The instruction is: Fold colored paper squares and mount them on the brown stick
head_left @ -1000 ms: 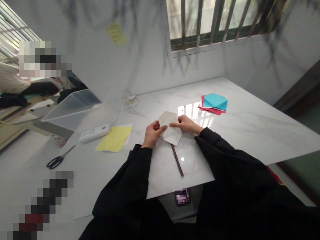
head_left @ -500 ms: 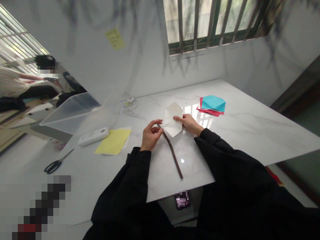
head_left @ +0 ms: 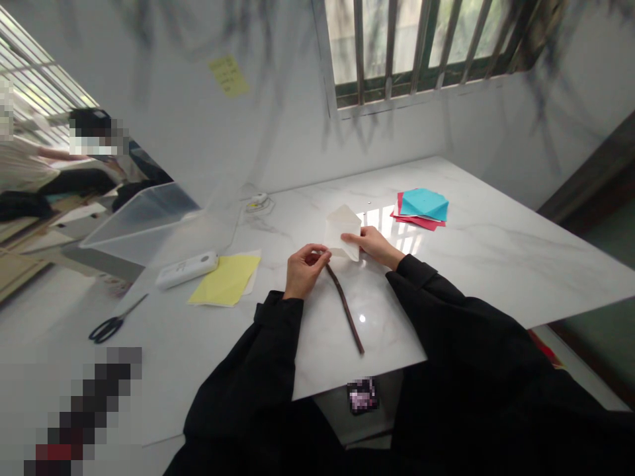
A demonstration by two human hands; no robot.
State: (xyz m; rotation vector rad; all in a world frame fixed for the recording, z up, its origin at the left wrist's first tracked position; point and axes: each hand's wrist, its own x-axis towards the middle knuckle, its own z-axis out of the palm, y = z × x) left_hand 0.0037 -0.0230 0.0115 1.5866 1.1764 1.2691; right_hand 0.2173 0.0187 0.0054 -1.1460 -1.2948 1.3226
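My right hand (head_left: 373, 244) pinches a folded white paper (head_left: 341, 230) and holds it tilted up just above the marble table (head_left: 496, 258). My left hand (head_left: 303, 270) has its fingers curled round the far end of a thin dark brown stick (head_left: 346, 311). The stick lies on the table and points back toward me. The two hands are close together, with the paper just right of the stick's far end. Black sleeves cover both arms.
Blue paper (head_left: 424, 203) lies on red sheets at the back right. A yellow sheet (head_left: 225, 279), a white oblong device (head_left: 187, 268) and black scissors (head_left: 115, 322) lie to the left. A clear plastic bin (head_left: 141, 218) stands at far left, with other people beyond it.
My left hand let go of the white paper and closed on the far end of the stick. My right hand kept the paper and lifted it back and to the right.
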